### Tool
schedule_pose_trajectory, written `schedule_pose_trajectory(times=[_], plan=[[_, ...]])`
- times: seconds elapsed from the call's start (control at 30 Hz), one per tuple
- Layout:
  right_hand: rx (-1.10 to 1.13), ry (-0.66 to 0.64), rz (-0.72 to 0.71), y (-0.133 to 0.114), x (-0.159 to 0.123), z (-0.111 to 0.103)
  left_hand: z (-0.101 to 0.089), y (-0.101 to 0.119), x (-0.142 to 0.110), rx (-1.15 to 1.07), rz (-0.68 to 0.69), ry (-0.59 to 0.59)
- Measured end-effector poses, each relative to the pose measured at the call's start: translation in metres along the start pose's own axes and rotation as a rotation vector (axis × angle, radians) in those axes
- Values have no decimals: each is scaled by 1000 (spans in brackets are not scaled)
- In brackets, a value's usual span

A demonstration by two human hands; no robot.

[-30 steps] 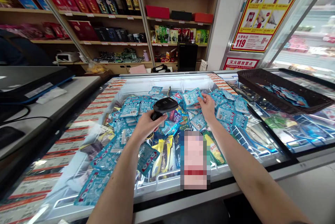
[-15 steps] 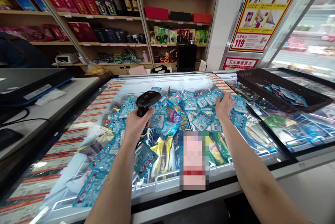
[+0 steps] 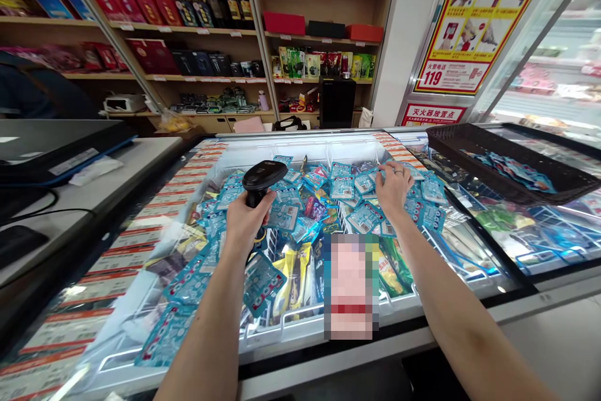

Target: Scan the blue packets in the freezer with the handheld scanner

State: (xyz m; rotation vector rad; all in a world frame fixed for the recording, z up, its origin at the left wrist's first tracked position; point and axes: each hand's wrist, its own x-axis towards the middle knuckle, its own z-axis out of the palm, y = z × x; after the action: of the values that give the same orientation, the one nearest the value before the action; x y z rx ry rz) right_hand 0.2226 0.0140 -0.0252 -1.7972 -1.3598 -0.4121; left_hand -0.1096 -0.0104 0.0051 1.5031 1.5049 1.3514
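My left hand (image 3: 246, 223) grips a black handheld barcode scanner (image 3: 263, 181) above a chest freezer (image 3: 291, 136) heaped with blue foil packets (image 3: 342, 188). My right hand (image 3: 393, 191) rests on those packets at the far right of the pile, its fingers spread and nothing clearly held. Yellow-wrapped frozen packs (image 3: 293, 282) lie below the scanner. A pixelated, blurred package (image 3: 350, 285) sits near the front and hides what is behind it.
A dark woven basket (image 3: 507, 163) holding blue packets sits on the glass of a neighbouring freezer to the right. A white counter (image 3: 94, 182) with a dark flat device runs along the left. Wooden shelves of boxes and bottles stand behind.
The scanner has moved left from the middle of the pile. My right hand has moved right, and the blue packet it held a second ago is no longer in it.
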Motion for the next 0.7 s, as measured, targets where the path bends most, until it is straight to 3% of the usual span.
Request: schedule_pose_trajectory(times=[0.1,0.2,0.37,0.47,0.7], plan=[[174,-141,-169,-15,-1,7,-1,1,0,-13,-5,8],[361,-375,-354,-38,-4,15,-1,1,0,6,-7,3],[428,-700,-538,-83,-12,31,-2,-1,0,39,-24,-15],[327,-829,-501,-105,-15,45,-2,-2,0,42,-16,-41],[230,-851,-265,-139,-21,75,1,-1,-1,9,-6,-83]])
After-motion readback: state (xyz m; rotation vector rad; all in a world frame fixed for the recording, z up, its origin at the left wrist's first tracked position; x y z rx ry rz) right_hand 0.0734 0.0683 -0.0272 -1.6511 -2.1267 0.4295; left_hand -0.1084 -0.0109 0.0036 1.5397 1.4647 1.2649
